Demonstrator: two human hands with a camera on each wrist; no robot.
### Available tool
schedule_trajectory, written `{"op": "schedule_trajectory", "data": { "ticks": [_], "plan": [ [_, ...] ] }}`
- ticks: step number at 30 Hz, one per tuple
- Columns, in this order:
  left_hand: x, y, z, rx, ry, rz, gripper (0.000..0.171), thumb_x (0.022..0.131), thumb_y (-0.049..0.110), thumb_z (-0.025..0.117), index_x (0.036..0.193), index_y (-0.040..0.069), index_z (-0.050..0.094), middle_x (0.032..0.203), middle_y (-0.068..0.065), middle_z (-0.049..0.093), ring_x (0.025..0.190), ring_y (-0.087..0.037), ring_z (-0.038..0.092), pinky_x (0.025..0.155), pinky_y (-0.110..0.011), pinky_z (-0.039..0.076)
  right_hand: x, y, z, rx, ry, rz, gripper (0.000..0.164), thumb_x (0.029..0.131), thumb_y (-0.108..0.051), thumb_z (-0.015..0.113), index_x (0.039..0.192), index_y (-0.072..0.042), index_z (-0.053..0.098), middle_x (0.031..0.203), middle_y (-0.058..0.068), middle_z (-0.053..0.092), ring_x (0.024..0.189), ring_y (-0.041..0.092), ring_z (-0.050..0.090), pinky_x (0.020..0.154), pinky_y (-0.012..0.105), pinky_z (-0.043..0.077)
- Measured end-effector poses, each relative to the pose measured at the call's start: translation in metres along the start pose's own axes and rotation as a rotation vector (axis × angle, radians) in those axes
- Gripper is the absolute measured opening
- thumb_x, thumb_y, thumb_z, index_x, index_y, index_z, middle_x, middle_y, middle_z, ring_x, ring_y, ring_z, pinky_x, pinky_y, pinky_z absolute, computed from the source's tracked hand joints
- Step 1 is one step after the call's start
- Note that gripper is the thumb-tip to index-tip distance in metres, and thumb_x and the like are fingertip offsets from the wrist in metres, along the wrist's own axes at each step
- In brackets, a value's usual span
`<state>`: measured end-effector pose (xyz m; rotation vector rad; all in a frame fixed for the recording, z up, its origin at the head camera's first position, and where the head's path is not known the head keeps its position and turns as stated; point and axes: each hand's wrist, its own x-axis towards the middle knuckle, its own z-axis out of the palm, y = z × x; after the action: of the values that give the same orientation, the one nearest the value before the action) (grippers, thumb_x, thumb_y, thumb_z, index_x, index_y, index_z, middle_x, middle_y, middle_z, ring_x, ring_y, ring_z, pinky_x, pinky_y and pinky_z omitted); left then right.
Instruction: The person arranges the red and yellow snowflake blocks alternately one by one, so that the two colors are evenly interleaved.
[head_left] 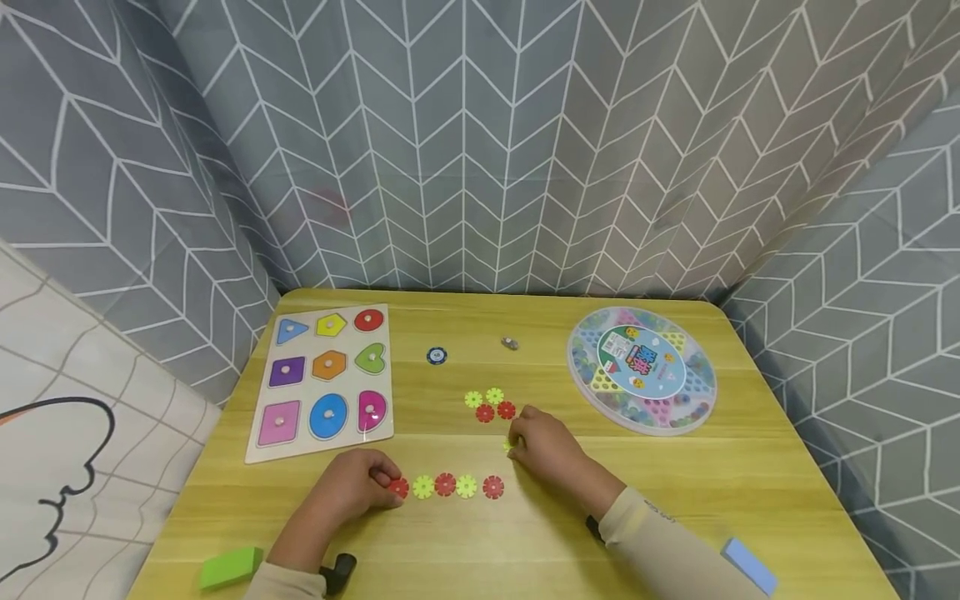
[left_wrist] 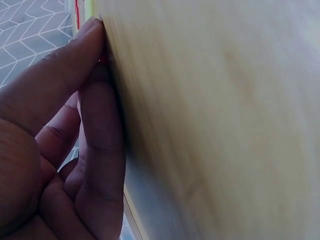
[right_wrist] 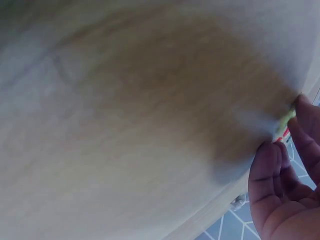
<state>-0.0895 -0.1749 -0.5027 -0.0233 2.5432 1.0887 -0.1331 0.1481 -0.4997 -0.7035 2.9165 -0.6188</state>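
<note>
On the table lies a row of toothed plastic snowflake discs, alternating red and yellow-green. My left hand (head_left: pixel 354 485) is at the row's left end, thumb and fingertips pinching the edges of a red disc (head_left: pixel 400 487). Beside it run a yellow-green disc (head_left: pixel 423 487), a red disc (head_left: pixel 446 484), a yellow-green disc (head_left: pixel 467 487) and, after a wider gap, a red disc (head_left: pixel 493 487). My right hand (head_left: pixel 551 450), above and right of the row, pinches a yellow-green disc (right_wrist: pixel 285 122), mostly hidden by its fingers. Behind it sit loose discs, two yellow-green and two red (head_left: pixel 485 413).
A shape puzzle board (head_left: pixel 303 427) lies at the left, a round game box (head_left: pixel 649 422) at the right. Farther back are a blue chip (head_left: pixel 437 356) and a small grey object (head_left: pixel 510 342). Green (head_left: pixel 231 568) and blue (head_left: pixel 750 567) blocks lie near the front. Curtains (head_left: pixel 480 167) surround the table.
</note>
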Motion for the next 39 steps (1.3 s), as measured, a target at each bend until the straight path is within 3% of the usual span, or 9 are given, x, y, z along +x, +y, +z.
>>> {"op": "schedule_trajectory", "data": {
  "ticks": [5, 14, 20, 27, 32, 39],
  "plan": [
    [0.000, -0.001, 0.000, -0.004, -0.004, -0.009, 0.029, 0.072, 0.015, 0.096, 0.091, 0.013, 0.075, 0.083, 0.001, 0.063, 0.079, -0.019, 0.056, 0.073, -0.036, 0.051, 0.002, -0.001, -0.004, -0.002, -0.052, 0.053, 0.019, 0.083, -0.007, 0.085, 0.097, -0.007, 0.072, 0.090, 0.002, 0.059, 0.087, 0.025, 0.060, 0.084, 0.044, 0.053],
    [0.000, -0.003, 0.002, -0.012, 0.006, 0.010, 0.028, 0.072, 0.013, 0.096, 0.090, 0.013, 0.075, 0.083, 0.001, 0.062, 0.079, -0.018, 0.056, 0.072, -0.035, 0.050, -0.001, -0.001, -0.018, 0.026, -0.192, 0.136, 0.025, 0.081, -0.009, 0.088, 0.093, -0.004, 0.067, 0.087, 0.003, 0.057, 0.083, 0.023, 0.057, 0.084, 0.045, 0.051],
    [0.000, -0.003, 0.001, -0.015, 0.006, 0.009, 0.029, 0.072, 0.013, 0.096, 0.091, 0.012, 0.075, 0.083, 0.001, 0.062, 0.079, -0.019, 0.056, 0.072, -0.035, 0.051, -0.005, 0.008, -0.020, 0.140, -0.148, 0.178, 0.023, 0.085, 0.000, 0.082, 0.093, -0.010, 0.063, 0.087, -0.001, 0.060, 0.084, 0.019, 0.056, 0.081, 0.043, 0.051],
    [0.001, -0.004, 0.002, -0.018, 0.006, 0.013, 0.029, 0.071, 0.013, 0.096, 0.090, 0.012, 0.075, 0.083, 0.001, 0.062, 0.079, -0.019, 0.056, 0.072, -0.035, 0.051, -0.015, 0.018, -0.029, 0.418, -0.059, 0.229, 0.017, 0.090, 0.002, 0.073, 0.099, -0.012, 0.072, 0.094, -0.003, 0.065, 0.084, 0.016, 0.058, 0.078, 0.036, 0.051],
    [0.001, -0.003, 0.001, -0.018, 0.008, 0.012, 0.028, 0.071, 0.012, 0.096, 0.090, 0.013, 0.075, 0.082, 0.001, 0.063, 0.078, -0.018, 0.056, 0.072, -0.034, 0.050, -0.028, 0.013, -0.023, 0.503, -0.113, 0.190, 0.016, 0.088, -0.001, 0.078, 0.100, -0.011, 0.073, 0.091, -0.002, 0.064, 0.078, 0.016, 0.056, 0.069, 0.030, 0.050],
    [0.000, 0.000, 0.000, -0.023, 0.004, 0.002, 0.028, 0.071, 0.012, 0.096, 0.090, 0.012, 0.075, 0.082, 0.000, 0.063, 0.078, -0.019, 0.057, 0.072, -0.034, 0.051, -0.038, -0.001, -0.006, 0.384, -0.125, 0.095, 0.021, 0.081, -0.002, 0.085, 0.087, -0.011, 0.067, 0.077, -0.008, 0.060, 0.072, 0.010, 0.055, 0.066, 0.028, 0.049]
  ]
}}
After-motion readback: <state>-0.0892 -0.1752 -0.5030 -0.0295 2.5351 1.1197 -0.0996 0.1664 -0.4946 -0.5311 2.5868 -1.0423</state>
